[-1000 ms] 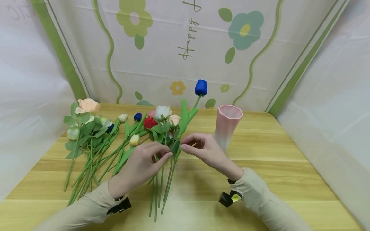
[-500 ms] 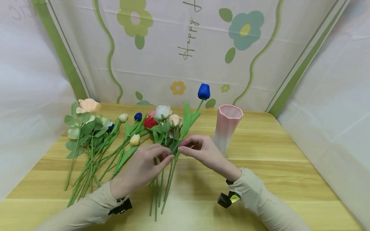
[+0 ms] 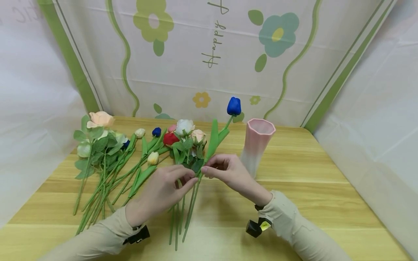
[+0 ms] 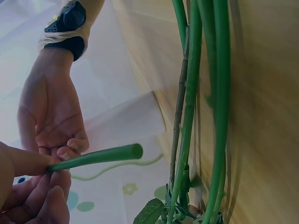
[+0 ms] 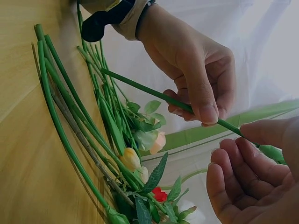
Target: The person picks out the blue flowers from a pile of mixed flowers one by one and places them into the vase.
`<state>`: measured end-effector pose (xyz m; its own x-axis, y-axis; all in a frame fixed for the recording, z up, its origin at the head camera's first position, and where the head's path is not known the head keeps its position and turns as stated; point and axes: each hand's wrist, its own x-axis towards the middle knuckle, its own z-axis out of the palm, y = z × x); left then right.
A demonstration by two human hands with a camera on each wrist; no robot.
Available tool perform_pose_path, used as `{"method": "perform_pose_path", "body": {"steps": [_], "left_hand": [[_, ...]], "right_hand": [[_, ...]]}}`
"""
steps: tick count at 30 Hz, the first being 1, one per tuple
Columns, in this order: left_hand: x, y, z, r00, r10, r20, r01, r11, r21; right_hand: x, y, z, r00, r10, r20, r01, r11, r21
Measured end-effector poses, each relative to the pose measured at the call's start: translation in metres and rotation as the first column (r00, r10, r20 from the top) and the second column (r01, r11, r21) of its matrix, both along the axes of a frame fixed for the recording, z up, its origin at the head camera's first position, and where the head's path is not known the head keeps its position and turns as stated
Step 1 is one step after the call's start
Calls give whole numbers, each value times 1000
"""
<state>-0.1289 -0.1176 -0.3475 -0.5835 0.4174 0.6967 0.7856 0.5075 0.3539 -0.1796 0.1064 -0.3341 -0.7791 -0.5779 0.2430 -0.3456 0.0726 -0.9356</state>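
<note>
A blue tulip [image 3: 233, 106] leans up to the right, its green stem running down to both hands. My left hand [image 3: 163, 188] pinches the stem between thumb and fingers, as the right wrist view shows, and the cut stem end [image 5: 110, 73] sticks out past it. Just higher on the stem, below the leaves, the thumb and fingers of my right hand [image 3: 233, 175] pinch it too. Beneath and behind the hands lies a bunch with a white rose [image 3: 184, 127], a red flower [image 3: 170, 138] and a peach rose [image 3: 198, 136]; their stems point toward me.
A pink and white vase [image 3: 256, 145] stands upright behind my right hand. On the left of the wooden table [image 3: 310, 203] lies a pile with a large peach rose [image 3: 100, 119], a yellow tulip [image 3: 152, 158] and several other stems. A printed cloth [image 3: 183, 79] hangs behind.
The blue tulip's head has shifted right and slightly down. My left hand has moved a little right and down; my right hand has slid slightly down and left along the stem.
</note>
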Motion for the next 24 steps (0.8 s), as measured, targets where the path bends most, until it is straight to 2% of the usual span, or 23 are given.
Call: {"method": "perform_pose_path", "body": {"steps": [9,14,24], "left_hand": [[1,2,-2,1000,-10,21,11,999,-38],[1,4,-3,1000,-13,25,13,1000,-24],[1,6,-6,999,-16,42,17,999,-36]], "right_hand": [[0,-1,-2,1000,7,-9,-7,1000,5],[1,-1,-2,1000,5,-5,-5,1000,2],[1,-2,-2,999,-28,-34,30,999,42]]}}
